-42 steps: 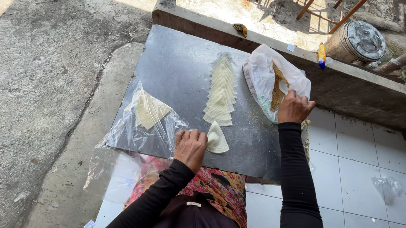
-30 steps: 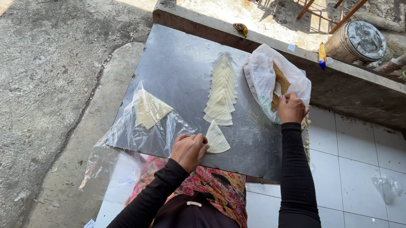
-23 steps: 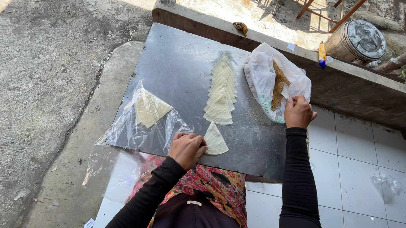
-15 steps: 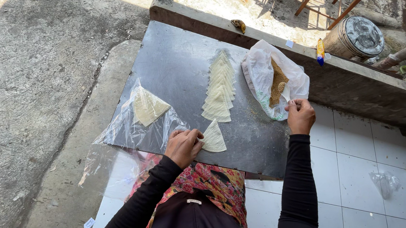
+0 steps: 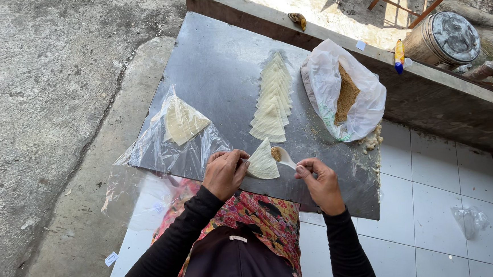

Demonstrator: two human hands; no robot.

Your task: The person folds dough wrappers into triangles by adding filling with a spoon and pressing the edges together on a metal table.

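The wrapper (image 5: 263,161) in play is a thin, pale cream triangle of dough, lying flat near the lower middle of the frame on a grey metal sheet (image 5: 216,68). It looks soft and slightly translucent, point facing up toward the row of others. The left hand (image 5: 225,172) has its fingers curled and pinches the wrapper's left edge. The right hand (image 5: 322,183) is closed around the handle of a small white spoon (image 5: 284,157), whose bowl sits over the wrapper's upper right corner with a dab of brown filling (image 5: 276,154) in it.

Just above, a neat overlapping row of the same triangles (image 5: 273,100) runs up the centre of the sheet — kind of a fir-tree shape. Left of centre there's a clear plastic bag (image 5: 172,145) with more wrappers in it, and at upper right a white plastic bag (image 5: 343,93) holding brown crumbly filling, some of it spilled by the sheet's right edge.
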